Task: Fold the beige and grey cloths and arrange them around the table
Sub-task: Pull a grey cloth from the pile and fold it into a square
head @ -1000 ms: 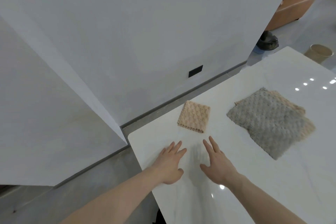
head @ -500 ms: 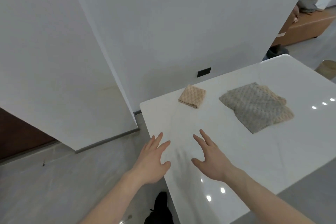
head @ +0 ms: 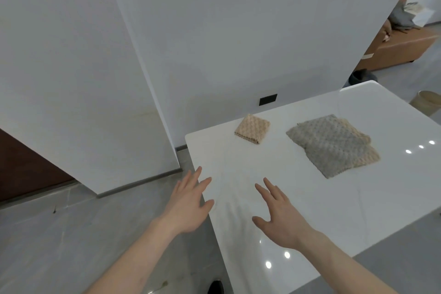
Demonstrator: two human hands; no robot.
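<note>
A small folded beige cloth lies near the far left corner of the glossy white table. To its right a spread grey cloth lies on top of another beige cloth whose edges stick out on the right. My left hand hovers with straight fingers over the table's left edge, holding nothing. My right hand is spread above the table's near part, also holding nothing. Both hands are well short of the cloths.
A white wall with a black socket runs behind the table. Grey floor lies to the left and below. At the far right stand a brown bench with clothes and a round beige bin.
Both hands have drawn back from the folded beige cloth toward me, and the left hand now hangs over the table's left edge. The view has pulled back. The cloths have not moved.
</note>
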